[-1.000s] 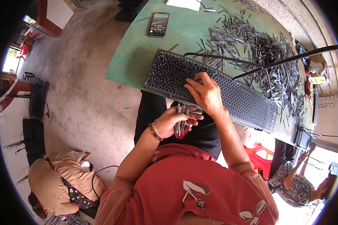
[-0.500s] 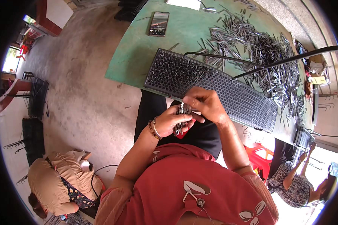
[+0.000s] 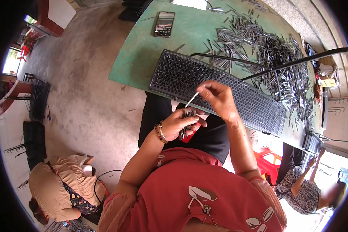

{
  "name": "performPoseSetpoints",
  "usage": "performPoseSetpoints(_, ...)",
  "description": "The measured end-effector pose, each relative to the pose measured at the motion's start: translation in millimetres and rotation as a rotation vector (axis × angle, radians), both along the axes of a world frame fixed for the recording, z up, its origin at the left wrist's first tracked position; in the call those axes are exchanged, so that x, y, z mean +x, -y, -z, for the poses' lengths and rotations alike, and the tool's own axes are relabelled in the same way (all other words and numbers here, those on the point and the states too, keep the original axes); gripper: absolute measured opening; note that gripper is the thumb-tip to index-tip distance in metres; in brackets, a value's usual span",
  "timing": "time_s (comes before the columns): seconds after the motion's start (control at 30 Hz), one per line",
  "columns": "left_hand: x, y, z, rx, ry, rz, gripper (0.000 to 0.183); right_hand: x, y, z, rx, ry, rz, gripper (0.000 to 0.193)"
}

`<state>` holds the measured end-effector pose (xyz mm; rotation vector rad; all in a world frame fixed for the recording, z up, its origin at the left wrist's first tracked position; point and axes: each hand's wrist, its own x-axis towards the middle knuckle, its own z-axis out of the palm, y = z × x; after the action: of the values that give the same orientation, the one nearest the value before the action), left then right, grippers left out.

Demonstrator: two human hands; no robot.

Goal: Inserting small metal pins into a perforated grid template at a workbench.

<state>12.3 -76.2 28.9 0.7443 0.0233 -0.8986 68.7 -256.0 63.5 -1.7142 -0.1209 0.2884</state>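
My left hand (image 3: 174, 124), with a bracelet at its wrist, is closed round a bundle of thin dark metal strips (image 3: 185, 130) near the table's front edge. Above and right of it, my right hand (image 3: 219, 101) pinches one thin strip (image 3: 191, 99) by its upper end. That strip catches the light and slants down toward the bundle. Just beyond both hands lies a long black tray (image 3: 255, 110) full of round holes. Its left part is crowded with upright strips, while the right part shows bare holes.
A large heap of loose strips (image 3: 274, 54) covers the green table (image 3: 133, 58) behind the tray. Black metal rods (image 3: 297, 62) cross over it. A phone (image 3: 164, 24) lies at the back left. One person (image 3: 54, 189) is at lower left, another (image 3: 303, 189) at lower right.
My right hand has lifted up and right from the bundle, and a single strip now shows in its fingers. My left hand stays about where it was.
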Motion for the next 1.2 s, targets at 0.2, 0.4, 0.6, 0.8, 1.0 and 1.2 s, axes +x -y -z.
performPoseSetpoints(0.2,-9,4,16,0.023,-0.092,-0.088,0.029,15,-14,2,-0.228,0.312,0.161,0.015)
performPoseSetpoints(0.4,-14,-4,9,-0.007,-0.206,-0.125,0.031,21,-17,23,-0.384,0.715,0.080,0.012)
performPoseSetpoints(0.6,-13,-20,-3,-0.060,-0.180,-0.352,0.033,15,-22,14,-0.657,0.841,-0.104,0.012)
performPoseSetpoints(0.8,11,-18,-51,-0.094,0.208,-0.899,0.037,-19,-37,13,0.274,-0.123,0.149,0.040)
performPoseSetpoints(1.0,19,17,-23,0.545,0.936,-0.873,0.048,-41,-77,-1,1.171,-0.832,0.304,0.033)
performPoseSetpoints(1.2,6,25,-8,0.582,0.998,-0.856,0.048,-40,-64,7,1.204,-0.745,0.241,0.034)
